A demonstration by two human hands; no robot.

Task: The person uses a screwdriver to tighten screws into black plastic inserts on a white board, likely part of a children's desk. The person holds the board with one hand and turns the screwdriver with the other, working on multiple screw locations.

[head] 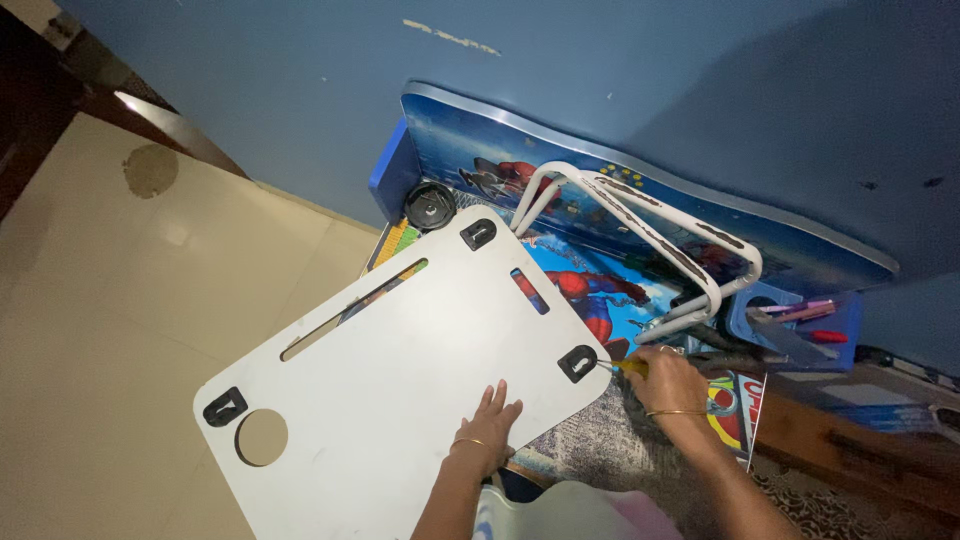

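Note:
A white board (400, 370) with slots, a round hole and black brackets at its corners lies tilted over the floor. My left hand (490, 425) rests flat on its near edge, fingers apart. My right hand (668, 380) grips a yellow-handled screwdriver (625, 367), its tip at the black bracket (578, 362) on the board's right corner. Both wrists wear thin bangles.
A blue picture-printed tabletop (620, 190) leans against the blue wall, with white metal folding legs (640, 235) over it. A blue tray (800, 320) with pens and tools sits to the right. A black round part (431, 207) lies by the board's far corner. Beige tiled floor (150, 290) spreads left.

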